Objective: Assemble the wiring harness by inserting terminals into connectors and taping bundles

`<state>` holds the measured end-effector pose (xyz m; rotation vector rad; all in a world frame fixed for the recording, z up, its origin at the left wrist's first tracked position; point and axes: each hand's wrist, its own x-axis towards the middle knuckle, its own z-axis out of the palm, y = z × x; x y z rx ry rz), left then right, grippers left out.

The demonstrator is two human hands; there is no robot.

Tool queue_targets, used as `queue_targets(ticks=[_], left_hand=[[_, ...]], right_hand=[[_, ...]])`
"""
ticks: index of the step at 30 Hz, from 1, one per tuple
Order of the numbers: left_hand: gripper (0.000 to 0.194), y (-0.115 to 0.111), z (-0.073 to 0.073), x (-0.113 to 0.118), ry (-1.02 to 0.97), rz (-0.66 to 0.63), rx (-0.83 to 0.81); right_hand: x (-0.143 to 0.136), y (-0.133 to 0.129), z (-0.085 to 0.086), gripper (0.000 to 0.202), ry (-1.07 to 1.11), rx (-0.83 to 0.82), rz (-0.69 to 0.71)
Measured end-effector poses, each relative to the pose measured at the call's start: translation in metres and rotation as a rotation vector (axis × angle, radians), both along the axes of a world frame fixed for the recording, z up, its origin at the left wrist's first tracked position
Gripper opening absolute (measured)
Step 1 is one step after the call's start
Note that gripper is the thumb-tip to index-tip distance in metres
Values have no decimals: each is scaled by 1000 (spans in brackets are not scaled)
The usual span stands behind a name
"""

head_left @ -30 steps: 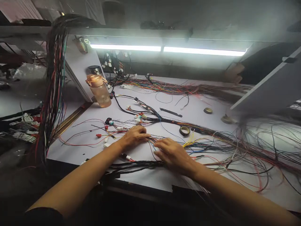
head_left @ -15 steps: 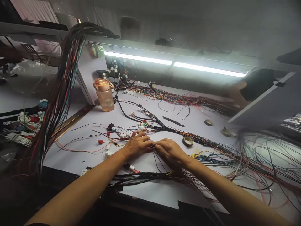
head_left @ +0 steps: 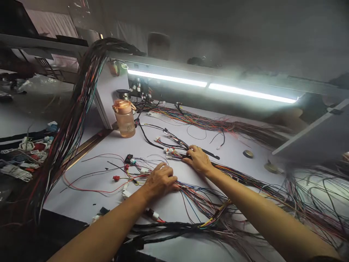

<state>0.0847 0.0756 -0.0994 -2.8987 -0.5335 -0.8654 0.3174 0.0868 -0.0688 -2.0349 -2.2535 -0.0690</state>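
My left hand (head_left: 160, 180) is closed around a bundle of loose coloured wires (head_left: 196, 194) low over the white table. To its left the wires fan out to a red connector (head_left: 116, 178), a black connector (head_left: 129, 158) and white connectors (head_left: 127, 193). My right hand (head_left: 199, 160) lies further back, its fingers curled onto a black-wrapped wire harness (head_left: 181, 143) where its branches meet; its fingertips are partly hidden. White connectors (head_left: 169, 154) on short branches lie just left of those fingers. A black flat strip (head_left: 214, 155) extends behind the right hand.
An orange-lidded bottle (head_left: 124, 118) stands at the back left. A thick wire hank (head_left: 84, 94) hangs over the left side. More wires (head_left: 201, 122) run along the back under a light tube (head_left: 169, 78). A tape roll (head_left: 248, 154) lies at right; a black cable bundle (head_left: 169, 227) lies in front.
My right hand has left the wires by my left hand and moved back onto the black-wrapped harness. My left hand stays on its bundle. A nearer tape roll no longer shows. The view has shifted slightly.
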Motion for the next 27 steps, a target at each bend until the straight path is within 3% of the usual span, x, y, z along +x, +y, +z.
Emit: queue_targets(ticks=[6, 10, 13, 17, 20, 23, 27], left_hand=[[35, 1, -3, -2, -6, 15, -78], [36, 0, -1, -3, -26, 2, -102], [34, 1, 0, -2, -37, -8, -95], [27, 1, 2, -1, -30, 8, -97], [22, 2, 3, -2, -16, 25, -81], [20, 4, 2, -3, 3, 30, -56], [20, 6, 5, -5, 34, 57, -62]], right_hand=[[10, 30, -9, 41, -4, 56, -218], [5, 30, -7, 46, 5, 76, -253], [-11, 7, 2, 46, 12, 129, -182], [-40, -49, 8, 29, 126, 167, 52], [-54, -86, 5, 26, 141, 74, 44], [-56, -101, 1, 31, 154, 20, 17], [-53, -100, -2, 36, 163, 3, 84]])
